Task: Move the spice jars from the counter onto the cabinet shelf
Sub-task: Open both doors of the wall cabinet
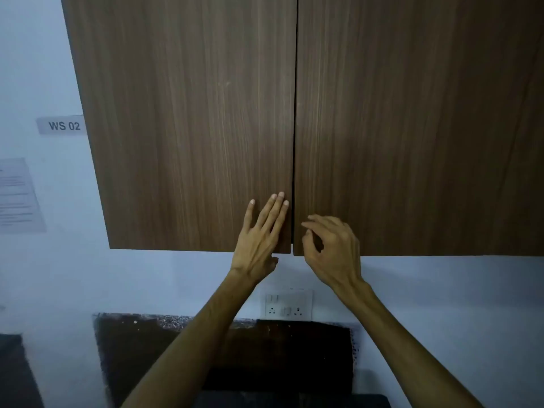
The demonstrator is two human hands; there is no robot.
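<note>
Both cabinet doors [206, 113] closed, no jars visible: left hand [259, 240] flat-fingered on door, right hand [332, 248] loosely curled, empty.

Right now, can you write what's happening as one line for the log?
doors: both shut | left hand: flat on left door, thumb under its edge | right hand: fingers curled by right door, holding nothing | jars: not in view
</note>
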